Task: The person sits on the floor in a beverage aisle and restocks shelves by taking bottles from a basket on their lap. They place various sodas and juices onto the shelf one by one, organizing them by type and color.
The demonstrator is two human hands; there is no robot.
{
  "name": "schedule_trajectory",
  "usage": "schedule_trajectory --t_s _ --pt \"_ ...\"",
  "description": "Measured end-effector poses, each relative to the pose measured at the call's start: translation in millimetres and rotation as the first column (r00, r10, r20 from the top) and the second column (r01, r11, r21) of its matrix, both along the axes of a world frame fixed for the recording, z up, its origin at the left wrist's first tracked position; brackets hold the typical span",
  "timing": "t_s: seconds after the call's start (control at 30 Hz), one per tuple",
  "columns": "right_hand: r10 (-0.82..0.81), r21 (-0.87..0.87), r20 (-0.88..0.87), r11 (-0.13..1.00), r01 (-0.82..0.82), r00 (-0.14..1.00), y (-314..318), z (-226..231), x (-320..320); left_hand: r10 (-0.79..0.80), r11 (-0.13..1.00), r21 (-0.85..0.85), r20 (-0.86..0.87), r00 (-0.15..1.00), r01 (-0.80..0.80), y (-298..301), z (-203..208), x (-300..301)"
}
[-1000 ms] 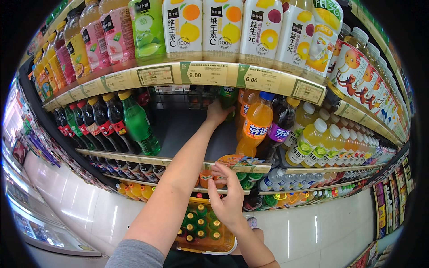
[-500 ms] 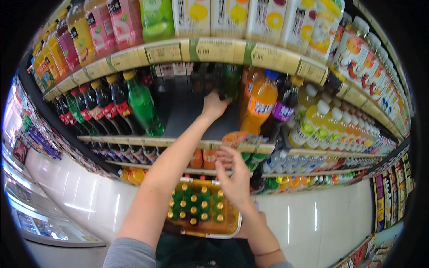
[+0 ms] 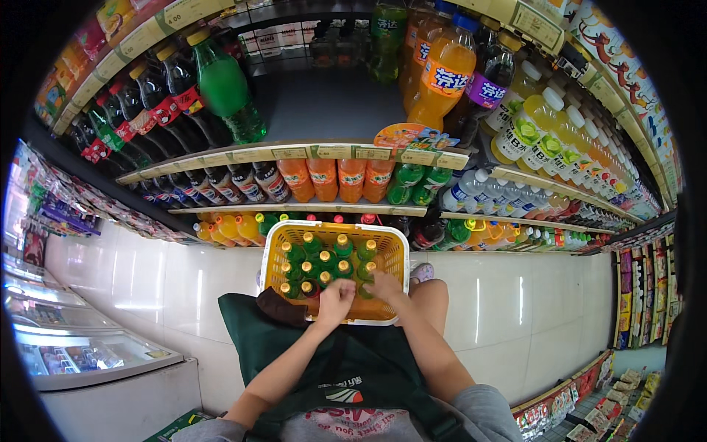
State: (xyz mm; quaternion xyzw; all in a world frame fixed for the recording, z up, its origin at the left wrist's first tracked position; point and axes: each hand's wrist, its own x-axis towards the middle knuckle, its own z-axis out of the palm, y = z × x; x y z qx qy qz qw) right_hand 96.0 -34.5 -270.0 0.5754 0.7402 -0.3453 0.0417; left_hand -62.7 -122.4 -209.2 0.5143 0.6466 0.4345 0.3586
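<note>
A yellow basket (image 3: 273, 254) with a white rim stands in front of my lap, holding several green bottles (image 3: 325, 259) with yellow caps. My left hand (image 3: 339, 298) is over the basket's near side, its fingers curled in beside the bottle caps. Whether anything is between those fingers cannot be seen. Just to its right, my right hand (image 3: 385, 286) reaches in over the near right bottles, close to a bottle cap (image 3: 370, 267). Its fingertips are blurred, so their grip is unclear.
Ahead is a drinks shelf (image 3: 313, 110) with a large green bottle (image 3: 223, 85) at left, orange soda bottles (image 3: 446, 68) at right and a green bottle (image 3: 387, 40) farther back. Orange bottles (image 3: 322, 179) line the lower shelf. A glass-topped freezer (image 3: 92, 353) stands left on the tiled floor (image 3: 508, 309).
My left hand has come back from the upper shelf to the basket. My right hand has moved down over the basket too. The view has tilted downward.
</note>
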Motion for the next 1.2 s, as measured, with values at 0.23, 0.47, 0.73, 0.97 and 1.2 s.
schedule_trajectory --t_s 0.23,0.47,0.73,0.97,1.2 --pt "-0.035 0.113 0.006 0.993 0.034 0.999 -40 -12 -9 -0.126 0.967 -0.228 -0.028 0.992 0.117 -38 -27 -19" --pt "-0.026 0.267 -0.257 0.959 0.097 0.966 -17 110 -8 -0.217 0.955 -0.219 -0.041 0.975 0.203 -17 2 -25" --pt "-0.032 0.332 -0.570 0.905 0.266 0.821 8 258 -17 -0.097 0.990 0.092 -0.080 0.992 0.104 11 72 4" --pt "-0.133 0.073 -0.838 0.934 0.351 0.530 23 332 -23 -0.198 0.957 0.274 0.365 0.910 0.098 19 141 4" --pt "-0.140 -0.122 -0.911 0.990 0.072 0.388 1 306 -19 -0.273 0.876 0.317 0.947 -0.168 0.364 19 186 -18"
